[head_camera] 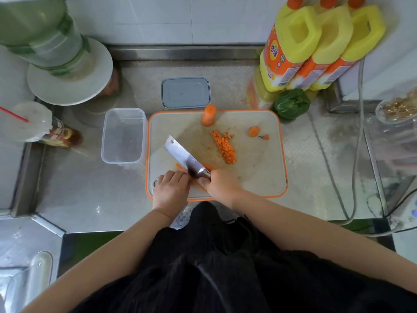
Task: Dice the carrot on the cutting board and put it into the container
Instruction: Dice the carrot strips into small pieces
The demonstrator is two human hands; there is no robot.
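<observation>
An orange-rimmed white cutting board (255,168) lies in the middle of the steel counter. A pile of diced carrot (225,147) sits at its centre. A carrot stub (209,115) stands at the far edge, and a carrot end slice (254,131) lies to the right. My right hand (222,183) grips a cleaver (184,157), whose blade points far-left over thin carrot strips (180,167). My left hand (171,188) presses down on those strips beside the blade. The clear container (123,136) stands empty just left of the board.
The grey container lid (185,93) lies behind the board. Yellow detergent bottles (316,46) and a green leafy vegetable (292,103) stand at the back right. A white plate with a green-lidded jar (70,73) and a cup with a straw (29,123) are at left. Cables (334,177) run at right.
</observation>
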